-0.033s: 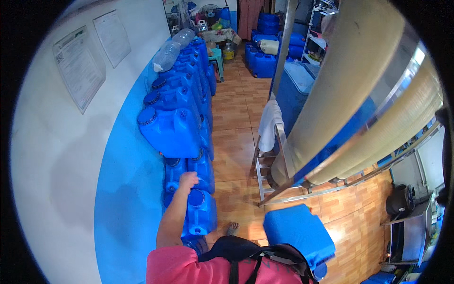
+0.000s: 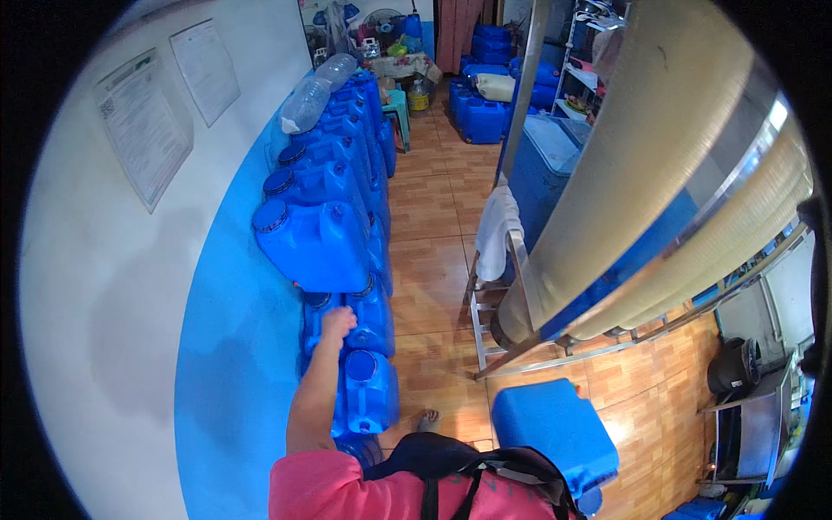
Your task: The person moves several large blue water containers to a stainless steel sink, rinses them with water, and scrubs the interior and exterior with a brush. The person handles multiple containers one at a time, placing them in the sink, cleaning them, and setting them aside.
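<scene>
My left hand [image 2: 339, 323] reaches forward over the row of blue water jugs along the left wall. Its fingers are curled closed; what they hold, if anything, I cannot make out. Just in front of the hand stands a blue jug [image 2: 371, 322], and nearer to me is another blue jug [image 2: 371, 394] with a round blue cap. Above and beyond, a larger blue jug [image 2: 325, 251] rests on top of the row. My right hand is hidden. At my right side a big blue jug [image 2: 555, 429] is tilted, its cap toward the lower edge.
A metal frame [image 2: 481, 334] with tall cream filter cylinders [image 2: 637, 165] stands on the right, a white towel [image 2: 497, 234] over it. Behind are a blue chest [image 2: 539, 160], stacked jugs [image 2: 482, 120] and a green stool [image 2: 396, 106]. A black bin [image 2: 732, 366] stands far right.
My left hand has shifted slightly left and forward over the jugs. The big blue jug at my right side has moved a little to the right.
</scene>
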Demonstrator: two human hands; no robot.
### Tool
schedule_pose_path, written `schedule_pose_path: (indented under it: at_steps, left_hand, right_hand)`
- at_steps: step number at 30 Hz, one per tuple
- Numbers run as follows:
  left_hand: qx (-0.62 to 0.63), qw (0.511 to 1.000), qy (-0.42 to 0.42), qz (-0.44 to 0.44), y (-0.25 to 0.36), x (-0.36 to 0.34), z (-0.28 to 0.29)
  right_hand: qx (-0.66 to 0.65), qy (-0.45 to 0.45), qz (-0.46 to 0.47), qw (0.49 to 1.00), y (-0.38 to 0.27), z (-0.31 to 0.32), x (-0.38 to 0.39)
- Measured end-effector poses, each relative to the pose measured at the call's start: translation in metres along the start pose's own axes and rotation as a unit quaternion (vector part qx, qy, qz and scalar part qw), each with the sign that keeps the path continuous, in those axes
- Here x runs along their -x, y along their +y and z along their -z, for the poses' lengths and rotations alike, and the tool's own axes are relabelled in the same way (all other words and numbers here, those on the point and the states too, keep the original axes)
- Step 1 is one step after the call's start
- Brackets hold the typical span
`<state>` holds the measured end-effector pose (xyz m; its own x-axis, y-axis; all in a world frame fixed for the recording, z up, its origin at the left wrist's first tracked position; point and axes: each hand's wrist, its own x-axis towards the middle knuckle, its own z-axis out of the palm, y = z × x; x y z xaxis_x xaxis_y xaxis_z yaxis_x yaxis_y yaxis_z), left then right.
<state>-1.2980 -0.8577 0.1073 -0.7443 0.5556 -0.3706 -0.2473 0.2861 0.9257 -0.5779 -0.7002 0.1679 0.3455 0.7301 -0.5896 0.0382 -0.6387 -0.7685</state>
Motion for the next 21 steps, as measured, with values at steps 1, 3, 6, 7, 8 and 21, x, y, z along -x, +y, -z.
schedule_pose_path:
  at_steps: [1,3,6,7,8,21]
  left_hand:
    - [0.054,0.997,0.053,-0.007,0.016,-0.022,0.019]
    - [0.109,0.982,0.15,-0.033,0.049,-0.065,0.045]
    - [0.192,0.951,0.24,-0.042,0.1,-0.125,0.067]
    - [0.215,0.946,0.238,-0.05,0.112,-0.138,0.072]
    - [0.237,0.942,0.232,-0.057,0.124,-0.153,0.077]
    - [0.518,0.844,0.135,-0.019,0.16,-0.288,0.103]
  right_hand:
    - [-0.024,0.026,-0.007,0.999,-0.009,-0.004,0.01]
    - [-0.067,0.073,-0.022,0.995,-0.026,-0.016,0.031]
    - [-0.131,0.146,-0.046,0.979,-0.05,-0.036,0.063]
    - [-0.151,0.168,-0.059,0.972,-0.058,-0.042,0.073]
    - [-0.172,0.193,-0.075,0.963,-0.066,-0.047,0.083]
    - [-0.129,0.336,0.269,0.893,0.008,-0.036,0.167]
